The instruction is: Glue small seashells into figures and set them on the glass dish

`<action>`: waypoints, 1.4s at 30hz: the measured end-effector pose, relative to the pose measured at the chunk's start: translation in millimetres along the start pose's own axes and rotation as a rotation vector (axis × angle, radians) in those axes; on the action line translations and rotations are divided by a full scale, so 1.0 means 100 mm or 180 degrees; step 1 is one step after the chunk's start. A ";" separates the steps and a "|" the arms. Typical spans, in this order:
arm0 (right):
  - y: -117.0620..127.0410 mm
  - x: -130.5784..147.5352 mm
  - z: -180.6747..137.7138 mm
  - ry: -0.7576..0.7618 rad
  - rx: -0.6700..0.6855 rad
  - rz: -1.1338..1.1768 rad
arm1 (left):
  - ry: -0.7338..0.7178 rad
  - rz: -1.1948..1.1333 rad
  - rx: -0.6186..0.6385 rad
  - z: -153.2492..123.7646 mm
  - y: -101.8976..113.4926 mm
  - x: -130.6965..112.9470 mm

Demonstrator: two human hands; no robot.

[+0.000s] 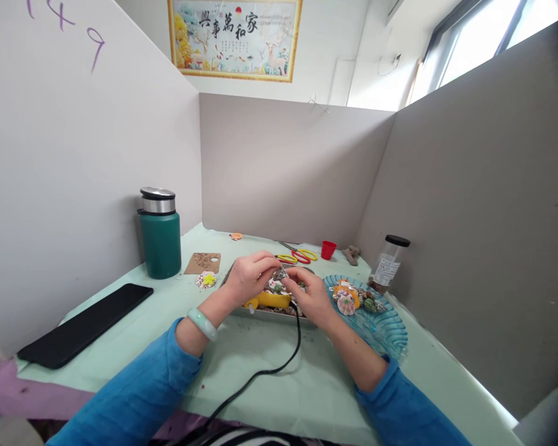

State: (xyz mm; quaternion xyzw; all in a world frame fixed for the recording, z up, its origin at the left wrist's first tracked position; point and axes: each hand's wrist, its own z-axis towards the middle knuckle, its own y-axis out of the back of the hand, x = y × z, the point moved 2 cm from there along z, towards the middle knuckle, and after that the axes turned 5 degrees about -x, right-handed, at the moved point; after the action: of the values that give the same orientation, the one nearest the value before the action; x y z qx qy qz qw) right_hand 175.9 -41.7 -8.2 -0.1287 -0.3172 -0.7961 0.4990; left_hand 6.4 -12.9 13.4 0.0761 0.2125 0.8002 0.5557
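My left hand (251,275) and my right hand (309,294) meet over a shallow tray (265,315). Their fingertips pinch a small grey-and-white, shiny piece (281,272), perhaps a shell, partly covered by the fingers. Below them a yellow glue gun (272,301) lies across the tray, its black cord (279,370) running toward me. Shells and small bits fill the tray under it, mostly hidden by my hands. To the right, a blue ribbed plate (390,337) carries shell ornaments (346,297) in orange, pink and green.
At left stand a green bottle (160,244) and a flat black phone-like slab (88,322). A brown card (203,263) and a flower-topped disc (207,280) lie nearby. Behind the tray are scissors (302,255) and a red cup (328,250). A black-lidded jar (389,263) stands right.
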 end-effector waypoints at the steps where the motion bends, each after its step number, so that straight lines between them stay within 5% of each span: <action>1: 0.00 -0.01 0.01 -0.0052 0.0016 0.0052 | 0.0005 -0.0020 -0.0025 0.00 0.00 0.00; 4: 0.01 -0.03 0.03 -0.0251 -0.0039 0.0306 | 0.0186 -0.0240 -0.0136 0.03 0.01 -0.02; 7: 0.03 -0.03 0.04 -0.0414 -0.0158 0.0582 | 0.0847 -0.0678 -0.0127 0.06 0.03 -0.02; 11: 0.02 -0.04 0.03 -0.0431 -0.0217 0.0738 | 0.1754 -0.1448 0.0360 0.06 -0.02 0.01; 14: 0.00 -0.05 0.02 -0.0335 -0.0268 0.0612 | 0.1929 -0.1828 0.0543 0.04 -0.07 0.02; 18: 0.00 -0.03 0.02 -0.0163 -0.0445 0.0223 | 0.2071 -0.1926 0.0316 0.03 -0.09 0.05; 24: 0.05 0.07 0.01 0.0134 -0.0841 -0.0219 | 0.1787 -0.1380 0.0288 0.02 -0.11 0.04; 33: 0.02 0.05 -0.01 0.0301 -0.0809 -0.0605 | 0.0919 -0.0239 0.0473 -0.01 -0.12 -0.07; 42: 0.02 0.04 -0.01 0.0381 -0.0678 -0.0949 | 0.1018 -0.0171 0.0654 -0.04 -0.15 -0.03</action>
State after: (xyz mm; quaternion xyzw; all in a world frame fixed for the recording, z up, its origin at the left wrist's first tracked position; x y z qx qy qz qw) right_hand 175.7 -45.7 -6.0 -0.0849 -0.2164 -0.8966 0.3770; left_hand 19.0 -12.7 3.9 -0.0014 0.3806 0.7611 0.5252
